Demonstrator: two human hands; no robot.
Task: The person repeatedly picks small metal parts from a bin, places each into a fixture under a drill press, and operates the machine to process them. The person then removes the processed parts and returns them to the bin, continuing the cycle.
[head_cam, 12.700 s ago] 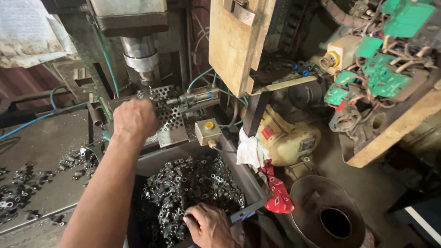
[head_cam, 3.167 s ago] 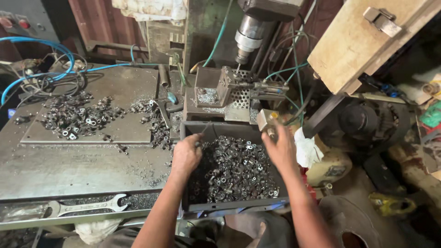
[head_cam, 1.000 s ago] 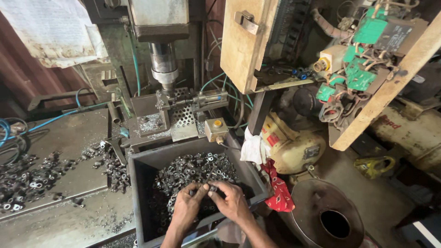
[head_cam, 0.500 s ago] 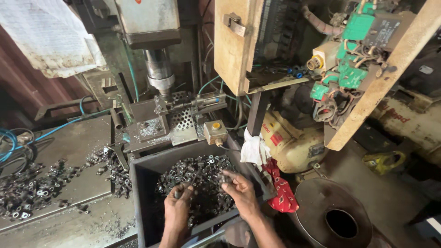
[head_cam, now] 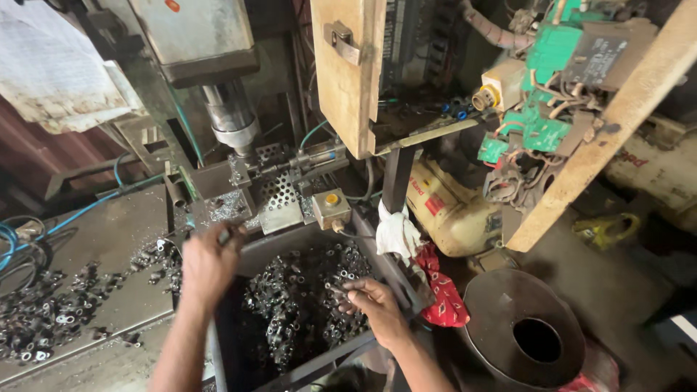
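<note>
Your left hand [head_cam: 209,263] is raised at the far-left rim of the dark metal bin [head_cam: 396,272], just below the drill press fixture [head_cam: 279,190]. Its fingers [head_cam: 226,234] are curled around something small and dark near the tips; it looks like one of the small metal parts, but the grip hides it, so you cannot confirm what it is.

Your right hand [head_cam: 372,305] rests low inside the bin, on the heap of small metal parts [head_cam: 298,301]. Thumb and forefinger are pinched together, apparently on a single part; the other fingers are loosely bent.

The spindle [head_cam: 234,123] stands above the fixture, raised clear of it. Whether a part sits in the fixture under the spindle cannot be read from this view. Pale swarf lies on the plate beside it.

Progress, judged from how things lie: the bin holds a deep heap, so the bulk of the stock is there. On the bench [head_cam: 109,232] to your left, loose parts [head_cam: 54,319] lie scattered in patches, well apart from the bin. Which pile is worked and which is raw cannot be told. One piece seems in hand at each side; most of the stock appears unhandled.

Nearby: a white rag [head_cam: 397,234] and a red cloth [head_cam: 441,290] hang just right of the bin; a yellow-buttoned switch box [head_cam: 332,208] sits at its far rim.
</note>
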